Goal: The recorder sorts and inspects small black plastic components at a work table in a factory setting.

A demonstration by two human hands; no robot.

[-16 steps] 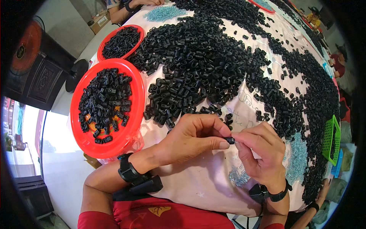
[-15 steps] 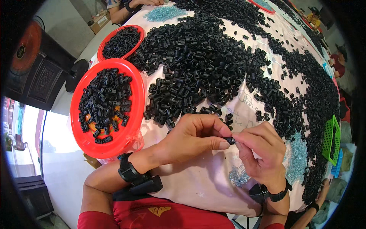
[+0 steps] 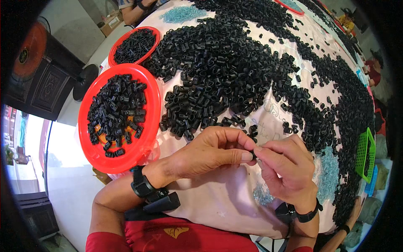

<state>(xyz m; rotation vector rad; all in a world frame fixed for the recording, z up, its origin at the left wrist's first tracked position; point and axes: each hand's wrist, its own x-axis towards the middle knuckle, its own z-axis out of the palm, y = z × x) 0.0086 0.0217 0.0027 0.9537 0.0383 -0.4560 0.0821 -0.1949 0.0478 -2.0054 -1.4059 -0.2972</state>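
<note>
My left hand (image 3: 214, 148) pinches a small black plastic part (image 3: 252, 161) between thumb and forefinger, and the fingers cover most of it. Against its right end, the thumb and forefinger of my right hand (image 3: 287, 168) are closed; what they hold, if anything, is hidden. Both hands are just above the pale tablecloth (image 3: 210, 195). Beyond them spreads a large heap of black plastic parts (image 3: 218, 63), short and hollow. Close to my right hand lie a pile of tiny shiny bluish-silver pieces (image 3: 327, 174) and a smaller cluster of the same (image 3: 262, 195).
To the left, a red basin (image 3: 152, 96) holds similar black parts. Behind it, a second red basin (image 3: 156, 44) contains thin black pieces. A green basket (image 3: 364, 153) stands at the right edge. Another person's forearm (image 3: 133, 13) rests at the far left; another hand (image 3: 357, 208) is at lower right.
Both hands stay nearly in place. My fingers have shifted around the black part, which shows less than before. At the far left, the other person's hand has moved out of view.
</note>
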